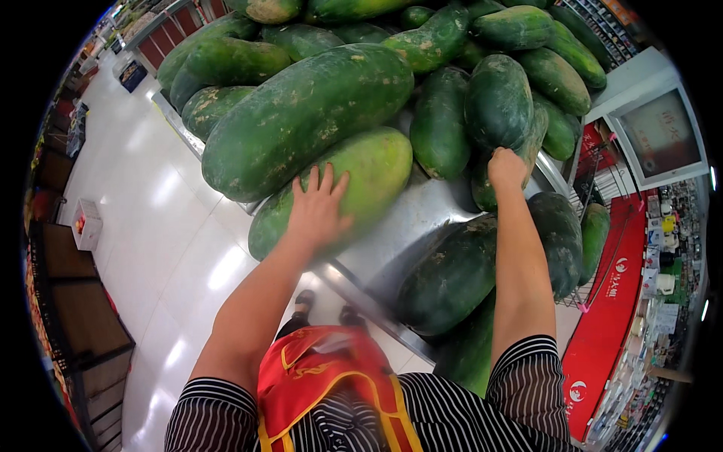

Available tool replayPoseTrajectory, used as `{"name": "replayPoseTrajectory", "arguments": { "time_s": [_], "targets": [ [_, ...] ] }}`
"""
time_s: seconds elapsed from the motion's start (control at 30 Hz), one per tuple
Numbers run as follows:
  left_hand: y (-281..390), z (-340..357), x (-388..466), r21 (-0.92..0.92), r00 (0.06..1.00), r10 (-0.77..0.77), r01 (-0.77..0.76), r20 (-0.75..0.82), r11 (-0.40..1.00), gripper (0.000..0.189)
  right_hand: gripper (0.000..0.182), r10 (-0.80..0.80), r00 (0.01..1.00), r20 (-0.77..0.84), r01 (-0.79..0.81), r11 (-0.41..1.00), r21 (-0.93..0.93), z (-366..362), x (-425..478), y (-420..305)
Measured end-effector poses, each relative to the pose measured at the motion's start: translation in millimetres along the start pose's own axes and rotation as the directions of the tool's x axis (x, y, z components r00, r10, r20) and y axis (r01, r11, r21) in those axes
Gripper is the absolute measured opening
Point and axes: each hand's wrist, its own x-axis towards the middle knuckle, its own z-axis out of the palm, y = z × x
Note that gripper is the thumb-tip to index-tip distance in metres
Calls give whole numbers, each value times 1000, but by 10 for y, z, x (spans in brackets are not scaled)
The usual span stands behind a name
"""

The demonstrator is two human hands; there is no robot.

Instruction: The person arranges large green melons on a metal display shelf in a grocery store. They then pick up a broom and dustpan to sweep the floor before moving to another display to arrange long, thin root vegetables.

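My left hand (321, 206) lies spread on a light-green winter melon (373, 169), fingers apart, at the near edge of a metal display table (390, 248). Against that melon's far side rests a larger, darker green winter melon (310, 113). My right hand (506, 168), its fingers curled, is at the lower end of an upright dark-green melon (498, 101); whether it grips the melon is hidden. Another long melon (440, 124) lies just left of it. Below my right forearm sits a big dark melon (449, 277).
More melons (514, 28) are heaped along the far side. At right stand a wire shopping cart (613, 226), a white-framed cabinet (658, 133) and shelves of small goods. Pale tiled floor (164, 226) lies left, with a white box (87, 225) and dark crates (85, 288).
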Motion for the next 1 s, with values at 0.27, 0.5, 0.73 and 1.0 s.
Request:
{"name": "replayPoseTrajectory", "arguments": {
  "time_s": [0.27,0.5,0.73,1.0],
  "targets": [
    [-70,16,-24,-30,1000,3,-3,-2,1000,76,29,14,995,103,-14,1000,-5,-447,-966,-35],
    [-63,85,7,-33,1000,21,-21,1,999,77,30,54,994,92,-54,999,-3,-459,-1394,-95],
    [-126,92,-17,-75,1000,20,-21,-10,997,75,22,-38,998,42,37,999,31,-561,-1968,-270],
    [-144,107,-15,-114,999,22,-26,-38,993,68,20,-7,988,154,-10,994,110,-786,-2801,-786]
  ]
}}
